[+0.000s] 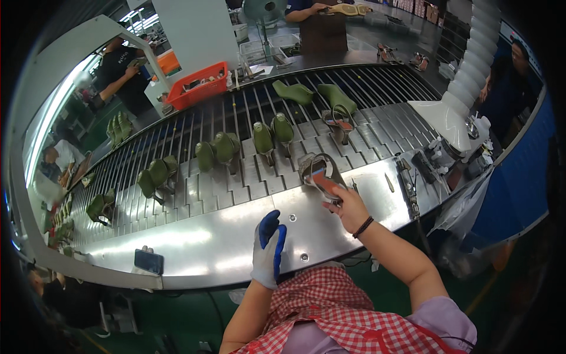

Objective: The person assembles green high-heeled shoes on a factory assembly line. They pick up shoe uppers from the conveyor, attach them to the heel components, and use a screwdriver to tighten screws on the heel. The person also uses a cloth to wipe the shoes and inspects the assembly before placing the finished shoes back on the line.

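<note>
My right hand [351,211], bare with a dark beaded bracelet at the wrist, is closed on a heeled sandal [320,176]. That sandal has dark straps and an orange-brown insole, and is held above the steel edge [236,221] of the conveyor. Lower and to the left, my left hand [268,251] wears a white glove with blue fingers. Its thumb and fingers are apart with nothing between them. Beyond the held sandal, another heeled sandal [340,123] stands on the conveyor slats, beside two loose green shoe lasts [293,92].
Pairs of heeled shoes on green lasts [263,139] line the slatted conveyor [194,186] leftward. A phone [148,261] lies on the near edge. Tools [407,180] and a white suction hose [469,76] are at right. A red basket [197,85] stands behind; people work around.
</note>
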The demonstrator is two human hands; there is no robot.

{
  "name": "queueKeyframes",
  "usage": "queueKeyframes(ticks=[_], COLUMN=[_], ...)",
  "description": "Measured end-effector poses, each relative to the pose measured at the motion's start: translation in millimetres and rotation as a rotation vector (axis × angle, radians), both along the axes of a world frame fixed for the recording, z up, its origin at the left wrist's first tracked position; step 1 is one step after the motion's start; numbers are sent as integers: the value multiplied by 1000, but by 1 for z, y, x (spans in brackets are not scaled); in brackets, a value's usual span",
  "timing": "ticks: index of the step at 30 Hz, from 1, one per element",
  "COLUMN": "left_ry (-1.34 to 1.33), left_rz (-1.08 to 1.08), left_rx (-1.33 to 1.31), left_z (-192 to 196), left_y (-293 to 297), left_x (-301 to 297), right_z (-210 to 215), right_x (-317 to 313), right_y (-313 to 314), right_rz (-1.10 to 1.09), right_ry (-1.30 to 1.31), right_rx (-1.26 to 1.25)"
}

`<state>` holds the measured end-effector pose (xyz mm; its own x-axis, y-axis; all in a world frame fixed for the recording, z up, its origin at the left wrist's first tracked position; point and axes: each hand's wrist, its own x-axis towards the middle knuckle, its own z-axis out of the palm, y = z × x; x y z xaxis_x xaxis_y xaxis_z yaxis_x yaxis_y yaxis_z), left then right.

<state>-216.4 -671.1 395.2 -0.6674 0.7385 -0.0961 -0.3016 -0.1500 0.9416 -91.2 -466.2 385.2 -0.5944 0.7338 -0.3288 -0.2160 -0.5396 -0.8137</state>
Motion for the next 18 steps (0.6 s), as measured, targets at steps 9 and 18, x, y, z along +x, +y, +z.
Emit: queueKeyframes(ticks=[9, 18], left_ry=[88, 530], left_rz=[189, 271], left_rx=[-182, -260], left_z=[-83, -74], left_y=[-24, 30], left_x=[-44, -142], right_z=[-28, -36], right_x=[-109, -195], right_y=[150, 136], right_rz=[-176, 78], right_ry=[-615, -611], right_rx=[832, 1092])
